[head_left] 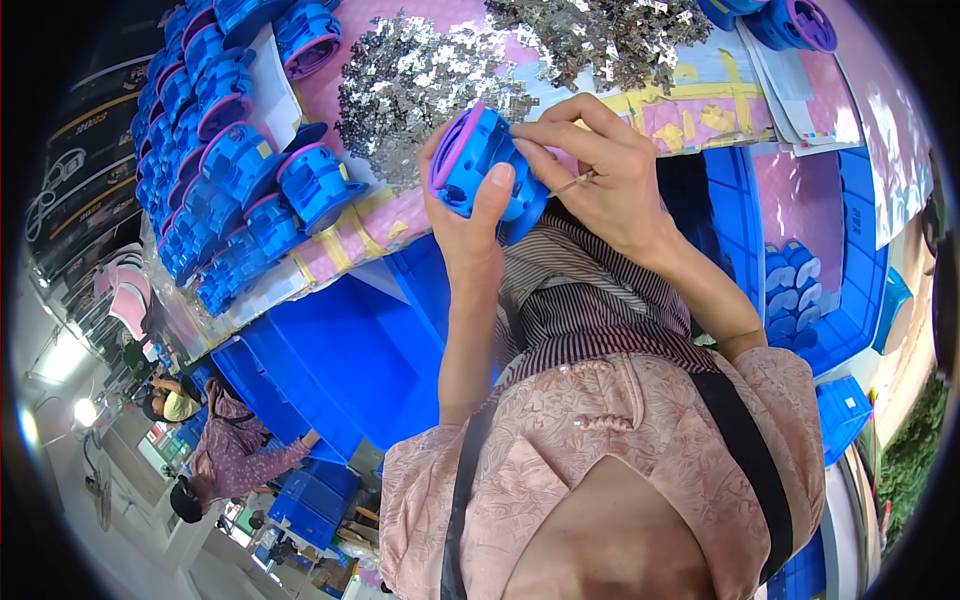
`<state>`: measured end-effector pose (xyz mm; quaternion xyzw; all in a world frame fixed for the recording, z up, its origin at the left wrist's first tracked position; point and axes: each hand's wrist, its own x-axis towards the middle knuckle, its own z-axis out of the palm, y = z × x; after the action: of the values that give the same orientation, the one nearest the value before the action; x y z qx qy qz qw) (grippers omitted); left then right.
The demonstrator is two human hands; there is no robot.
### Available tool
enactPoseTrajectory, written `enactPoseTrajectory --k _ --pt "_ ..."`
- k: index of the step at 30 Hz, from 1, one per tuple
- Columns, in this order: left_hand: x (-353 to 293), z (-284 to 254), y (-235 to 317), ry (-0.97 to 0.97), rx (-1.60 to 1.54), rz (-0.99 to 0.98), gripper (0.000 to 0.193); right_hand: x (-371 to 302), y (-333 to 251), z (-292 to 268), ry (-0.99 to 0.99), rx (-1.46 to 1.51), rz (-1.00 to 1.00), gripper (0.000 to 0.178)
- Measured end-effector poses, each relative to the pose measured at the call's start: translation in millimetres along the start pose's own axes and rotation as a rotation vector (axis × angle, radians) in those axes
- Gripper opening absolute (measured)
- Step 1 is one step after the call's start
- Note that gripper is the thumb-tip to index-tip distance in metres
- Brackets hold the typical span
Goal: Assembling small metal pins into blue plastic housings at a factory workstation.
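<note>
My left hand (468, 235) is closed around a blue plastic cup-shaped part (485, 165) with a pink ring at its rim, holding it tilted above the table's near edge. The thumb presses on its side, which has several cut-out slots. My right hand (615, 175) has thumb and forefinger pinched against the part's right side. A thin metal rod (572, 185) sticks out below those fingers, its kind too small to make out. Whatever lies between the fingertips is hidden. Behind the part spreads a heap of small silvery metal pieces (410, 75).
Many similar blue parts (235, 165) are stacked at the left of the pink-covered table. A second metal heap (610, 45) lies at the back. Blue crates (340, 350) stand below, one at right (845, 300) holding blue pieces. Another person (235, 450) is at lower left.
</note>
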<state>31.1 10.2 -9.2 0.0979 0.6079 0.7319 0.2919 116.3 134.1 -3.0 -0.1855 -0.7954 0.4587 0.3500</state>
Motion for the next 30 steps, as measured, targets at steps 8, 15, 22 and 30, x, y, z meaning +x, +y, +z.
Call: enactPoseTrajectory --k 8,15,22,30 --pt "-3.6 3.0 -0.6 0.017 0.078 0.069 0.075 -3.7 -1.9 0.4 -0.047 -0.076 -0.01 0.023" --pt "-5.2 9.1 -3.2 0.039 0.046 0.081 0.075 -5.8 -1.3 4.6 -0.028 0.001 0.032 0.022" --pt "-2.0 0.7 -10.0 -0.005 -0.107 -0.021 0.074 4.4 4.0 -2.5 -0.095 0.061 -0.003 0.024" --pt "8.6 -17.2 -1.8 -0.281 -0.549 -0.259 0.081 5.1 23.5 -3.2 0.061 -0.139 0.054 0.019"
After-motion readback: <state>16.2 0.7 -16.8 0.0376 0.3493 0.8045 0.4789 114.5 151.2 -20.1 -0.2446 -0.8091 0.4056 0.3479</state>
